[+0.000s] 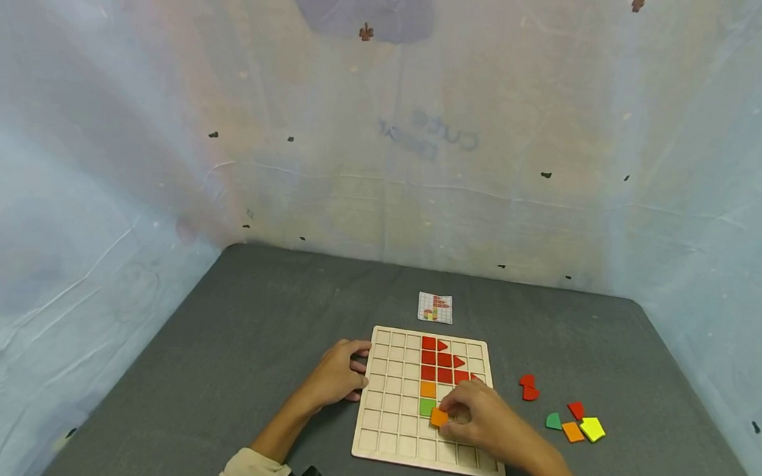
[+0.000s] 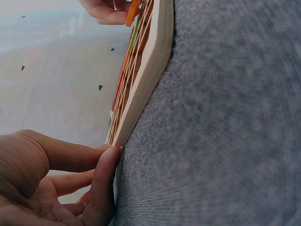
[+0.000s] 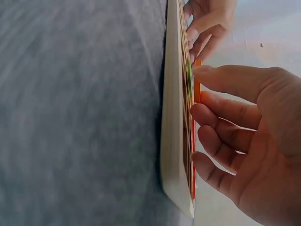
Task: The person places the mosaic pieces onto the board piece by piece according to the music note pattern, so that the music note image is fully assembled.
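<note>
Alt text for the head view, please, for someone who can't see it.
A right hand pinches an orange tile over a grid board while the left hand holds the board's left edge. Red, orange and green tiles sit in it; a card lies beyond, loose tiles to the right.

The left forearm [image 1: 284,427] extends forward and inward to the left hand [image 1: 337,373], whose fingers [image 2: 104,181] are bent, two of the tips meeting in a pinch. The right forearm [image 1: 553,471] angles forward and inward to the right hand [image 1: 484,418]. There, the thumb [image 3: 230,77] opposes the index finger [image 3: 230,107] in a pinch, the other three fingers being curved and slightly separated.
</note>
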`<state>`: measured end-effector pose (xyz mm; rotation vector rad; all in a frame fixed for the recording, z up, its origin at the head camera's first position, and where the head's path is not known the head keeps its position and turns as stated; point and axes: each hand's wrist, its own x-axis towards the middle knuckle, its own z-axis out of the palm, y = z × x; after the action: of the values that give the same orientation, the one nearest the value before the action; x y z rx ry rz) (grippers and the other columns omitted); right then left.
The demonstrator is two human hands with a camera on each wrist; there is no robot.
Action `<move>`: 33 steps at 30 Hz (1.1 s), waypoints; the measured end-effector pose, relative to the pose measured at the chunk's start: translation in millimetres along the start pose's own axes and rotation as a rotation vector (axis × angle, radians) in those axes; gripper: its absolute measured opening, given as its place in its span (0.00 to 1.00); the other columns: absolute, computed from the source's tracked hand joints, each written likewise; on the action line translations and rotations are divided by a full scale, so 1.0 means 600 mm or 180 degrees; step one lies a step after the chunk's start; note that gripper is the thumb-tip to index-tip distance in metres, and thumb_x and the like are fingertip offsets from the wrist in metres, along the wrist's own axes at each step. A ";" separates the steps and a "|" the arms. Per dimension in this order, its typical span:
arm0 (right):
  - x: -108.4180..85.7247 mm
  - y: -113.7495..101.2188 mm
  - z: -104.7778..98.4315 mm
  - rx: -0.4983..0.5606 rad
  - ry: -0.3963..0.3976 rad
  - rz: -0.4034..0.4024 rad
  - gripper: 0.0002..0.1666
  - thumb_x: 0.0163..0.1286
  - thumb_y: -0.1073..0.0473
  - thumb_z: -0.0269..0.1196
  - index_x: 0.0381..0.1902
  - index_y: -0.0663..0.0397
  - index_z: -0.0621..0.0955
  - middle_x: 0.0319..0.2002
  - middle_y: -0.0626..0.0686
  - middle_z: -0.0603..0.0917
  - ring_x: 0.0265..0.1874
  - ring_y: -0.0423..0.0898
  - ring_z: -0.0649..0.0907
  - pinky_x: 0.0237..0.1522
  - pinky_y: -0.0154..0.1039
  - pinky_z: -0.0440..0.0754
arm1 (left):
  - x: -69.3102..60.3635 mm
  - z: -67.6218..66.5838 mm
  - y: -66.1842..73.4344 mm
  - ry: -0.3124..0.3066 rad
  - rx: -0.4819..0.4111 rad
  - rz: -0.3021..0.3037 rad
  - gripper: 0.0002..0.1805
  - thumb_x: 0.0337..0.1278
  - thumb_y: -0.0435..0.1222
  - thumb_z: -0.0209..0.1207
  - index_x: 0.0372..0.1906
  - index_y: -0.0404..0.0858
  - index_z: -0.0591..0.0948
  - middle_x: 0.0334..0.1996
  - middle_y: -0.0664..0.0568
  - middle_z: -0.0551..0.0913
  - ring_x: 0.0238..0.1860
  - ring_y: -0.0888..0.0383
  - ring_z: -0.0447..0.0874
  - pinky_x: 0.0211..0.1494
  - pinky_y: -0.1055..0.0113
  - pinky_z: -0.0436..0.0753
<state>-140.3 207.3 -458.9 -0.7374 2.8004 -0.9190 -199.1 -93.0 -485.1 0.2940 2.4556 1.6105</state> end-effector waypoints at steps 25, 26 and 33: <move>0.004 -0.007 0.010 0.0097 -0.0093 -0.0236 0.10 0.65 0.51 0.78 0.40 0.42 0.88 0.39 0.37 0.82 0.41 0.35 0.77 0.45 0.36 0.80 | -0.002 -0.002 -0.003 -0.0028 -0.0029 -0.0014 0.36 0.53 0.20 0.66 0.71 0.29 0.76 0.58 0.39 0.76 0.48 0.49 0.81 0.29 0.60 0.90; 0.004 -0.007 0.010 0.0084 -0.0110 -0.0236 0.09 0.65 0.51 0.78 0.40 0.41 0.88 0.39 0.36 0.82 0.41 0.35 0.77 0.46 0.37 0.80 | -0.002 -0.003 -0.003 -0.0032 -0.0031 -0.0015 0.36 0.53 0.20 0.66 0.71 0.29 0.76 0.58 0.39 0.76 0.48 0.49 0.81 0.29 0.60 0.90; 0.005 -0.008 0.011 0.0067 -0.0175 -0.0171 0.07 0.65 0.52 0.77 0.41 0.39 0.90 0.39 0.34 0.83 0.43 0.33 0.77 0.48 0.37 0.81 | -0.001 -0.003 -0.004 -0.0053 -0.0057 -0.0026 0.36 0.53 0.20 0.66 0.71 0.30 0.76 0.58 0.40 0.76 0.48 0.50 0.81 0.28 0.60 0.90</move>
<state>-139.4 198.7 -461.2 -0.8256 2.7318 -0.9204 -198.9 -95.3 -486.4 0.2930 2.4257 1.6191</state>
